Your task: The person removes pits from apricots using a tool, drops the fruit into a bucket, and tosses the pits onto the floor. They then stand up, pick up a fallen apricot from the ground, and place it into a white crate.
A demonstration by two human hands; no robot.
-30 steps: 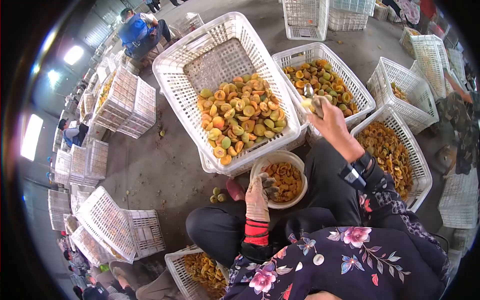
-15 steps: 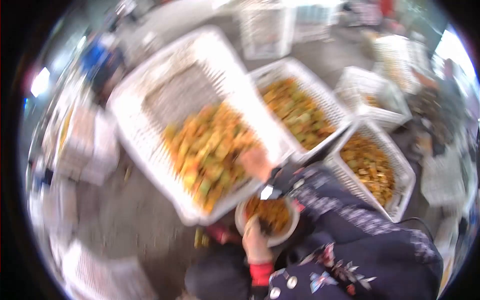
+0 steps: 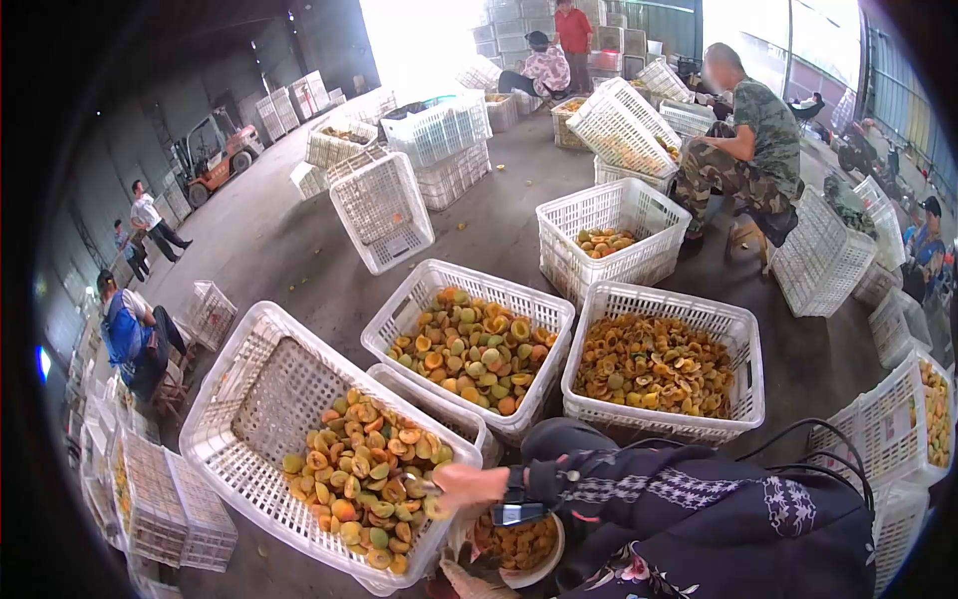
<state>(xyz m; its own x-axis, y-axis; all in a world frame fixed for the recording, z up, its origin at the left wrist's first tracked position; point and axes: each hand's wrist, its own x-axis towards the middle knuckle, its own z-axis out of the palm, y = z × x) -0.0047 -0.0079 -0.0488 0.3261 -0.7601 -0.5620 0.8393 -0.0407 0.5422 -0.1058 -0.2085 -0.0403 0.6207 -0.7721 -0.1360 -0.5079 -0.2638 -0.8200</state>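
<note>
My right hand [image 3: 467,487] is closed at the near side of a tilted white crate [image 3: 225,439], over its rim. A small metal tool [image 3: 423,486] pokes out from its fingers toward halved fruit [image 3: 369,469] that look like apricots, orange and green, heaped in the crate's lower end. Around that wrist is a dark band with a shiny rectangular piece [image 3: 521,513]. Below, a white bucket [image 3: 555,559] holds orange fruit pieces [image 3: 519,542]. My left hand [image 3: 474,582] is beside it at the bottom edge, its fingers largely hidden.
Two more fruit-filled crates, a middle crate [image 3: 544,309] and a right crate [image 3: 748,374], stand just beyond. Farther off are a crate with some fruit [image 3: 664,265] and a seated person in camouflage [image 3: 748,150]. A forklift [image 3: 215,155] is at the back left.
The view has swung up, bringing the far floor and people into sight. My right hand stays near the tilted crate's near side; my left hand now shows only at the bottom edge.
</note>
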